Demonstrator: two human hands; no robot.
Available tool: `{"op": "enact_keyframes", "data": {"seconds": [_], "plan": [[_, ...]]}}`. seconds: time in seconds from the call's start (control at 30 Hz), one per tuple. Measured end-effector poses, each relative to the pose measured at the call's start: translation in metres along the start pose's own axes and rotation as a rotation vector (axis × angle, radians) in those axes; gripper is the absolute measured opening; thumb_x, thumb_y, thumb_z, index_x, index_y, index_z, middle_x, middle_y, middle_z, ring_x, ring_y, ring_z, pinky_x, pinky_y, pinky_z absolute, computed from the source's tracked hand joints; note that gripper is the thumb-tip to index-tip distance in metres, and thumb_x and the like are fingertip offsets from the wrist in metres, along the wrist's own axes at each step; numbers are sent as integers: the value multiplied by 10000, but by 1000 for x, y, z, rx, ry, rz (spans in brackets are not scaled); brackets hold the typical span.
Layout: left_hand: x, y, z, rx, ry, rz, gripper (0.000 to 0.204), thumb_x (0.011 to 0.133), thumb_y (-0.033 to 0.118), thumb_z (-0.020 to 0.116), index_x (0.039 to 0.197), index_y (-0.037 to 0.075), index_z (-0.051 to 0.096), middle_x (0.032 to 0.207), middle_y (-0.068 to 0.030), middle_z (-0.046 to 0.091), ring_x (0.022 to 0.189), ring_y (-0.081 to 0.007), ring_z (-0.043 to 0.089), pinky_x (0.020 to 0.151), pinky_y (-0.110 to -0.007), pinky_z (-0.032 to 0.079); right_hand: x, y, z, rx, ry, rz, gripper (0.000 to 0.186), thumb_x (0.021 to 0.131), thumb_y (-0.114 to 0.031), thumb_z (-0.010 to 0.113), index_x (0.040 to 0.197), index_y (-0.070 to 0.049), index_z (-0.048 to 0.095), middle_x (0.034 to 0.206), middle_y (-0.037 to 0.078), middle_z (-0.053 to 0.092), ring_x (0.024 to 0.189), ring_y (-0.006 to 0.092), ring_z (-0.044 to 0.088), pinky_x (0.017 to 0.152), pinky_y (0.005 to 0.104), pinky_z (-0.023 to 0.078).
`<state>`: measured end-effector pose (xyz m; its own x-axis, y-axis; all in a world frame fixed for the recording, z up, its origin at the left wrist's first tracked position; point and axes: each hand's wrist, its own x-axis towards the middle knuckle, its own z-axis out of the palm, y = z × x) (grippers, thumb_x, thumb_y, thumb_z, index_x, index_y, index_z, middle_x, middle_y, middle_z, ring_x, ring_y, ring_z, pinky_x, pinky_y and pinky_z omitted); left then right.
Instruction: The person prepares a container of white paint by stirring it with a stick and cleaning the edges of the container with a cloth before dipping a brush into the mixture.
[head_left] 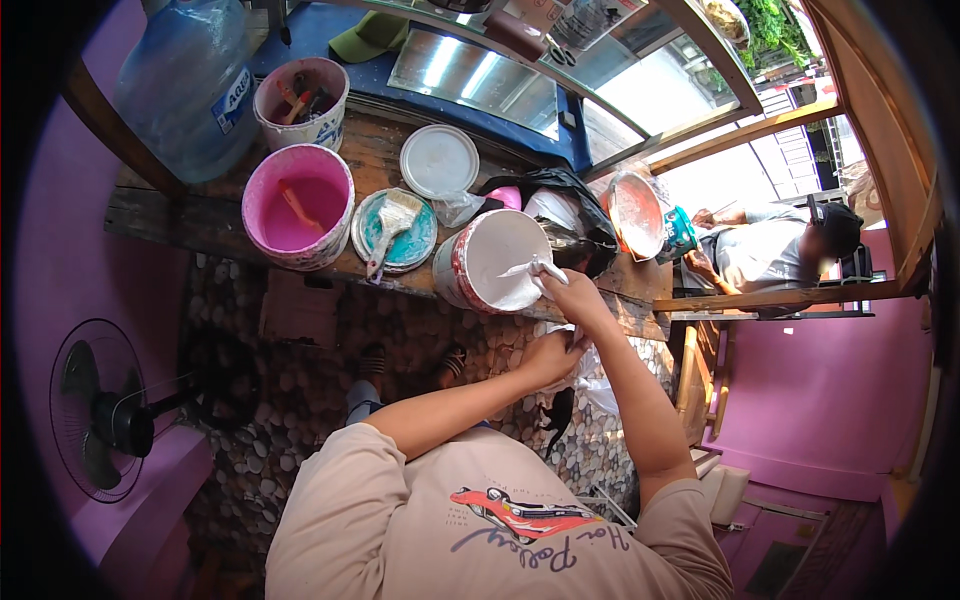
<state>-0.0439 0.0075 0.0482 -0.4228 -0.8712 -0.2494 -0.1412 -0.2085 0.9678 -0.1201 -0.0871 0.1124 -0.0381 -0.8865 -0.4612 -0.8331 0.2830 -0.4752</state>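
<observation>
A white bucket (480, 230) with a pale, paint-smeared inside stands at the table's front edge, its mouth tilted toward me. At its right rim, my right hand (572, 298) is closed on a thin white plastic or cloth piece (520, 269), one end of which reaches over the bucket's mouth. Below it, my left hand (553, 358) is closed beside more crumpled white material (597, 392) hanging under the table edge. What its fingers hold is partly hidden. Left of the bucket, a wide paintbrush (397, 222) lies on a teal-stained lid (420, 246).
A pink paint bucket (255, 215), a tool bucket (335, 130), a white lid (440, 160) and a large water jug (185, 100) crowd the wooden table. An orange-stained tub (636, 215) and black bag (600, 235) sit right. Another person (770, 250) is beyond; a black cat (558, 415) is below.
</observation>
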Motion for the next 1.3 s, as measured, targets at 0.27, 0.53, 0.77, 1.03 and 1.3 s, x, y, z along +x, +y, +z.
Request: {"op": "enact_keyframes", "data": {"seconds": [0.27, 0.53, 0.77, 1.03, 1.3], "plan": [[-3, 2, -1, -4, 43, 24, 538, 951, 536, 585, 1046, 22, 714, 903, -208, 726, 846, -414, 700, 741, -502, 516, -10, -19, -6, 2, -35, 84, 490, 947, -452, 586, 1046, 10, 715, 855, 156, 716, 811, 258, 684, 773, 382, 506], [-4, 6, -6, 20, -13, -6, 656, 960, 644, 493, 1050, 34, 715, 961, -240, 727, 924, -444, 694, 812, -534, 525, -12, -21, -7, 37, -52, 80, 519, 964, -475, 571, 1026, 22, 707, 828, 128, 696, 778, 215, 639, 746, 373, 490], [-5, 3, -4, 23, 0, -18, 656, 957, 654, 490, 1034, 46, 724, 939, -238, 727, 913, -442, 696, 810, -535, 525, -5, -5, -1, 53, -27, 45, 468, 978, -461, 593, 1058, -18, 717, 695, 21, 597, 576, 110, 493, 521, 313, 389], [-7, 0, -7, 43, 26, -31, 651, 957, 655, 494, 1029, 53, 730, 947, -234, 730, 918, -436, 699, 810, -537, 523, -6, -10, 2, 60, -19, 80, 481, 971, -492, 595, 964, -26, 714, 680, 14, 587, 552, 108, 482, 497, 313, 371], [-11, 0, -14, 57, 29, -76, 652, 946, 648, 528, 1064, 34, 711, 963, -217, 729, 927, -426, 702, 799, -520, 525, -4, -8, 4, 90, -73, 122, 584, 974, -529, 563, 1097, 23, 710, 914, 179, 714, 863, 278, 671, 820, 399, 503]]}}
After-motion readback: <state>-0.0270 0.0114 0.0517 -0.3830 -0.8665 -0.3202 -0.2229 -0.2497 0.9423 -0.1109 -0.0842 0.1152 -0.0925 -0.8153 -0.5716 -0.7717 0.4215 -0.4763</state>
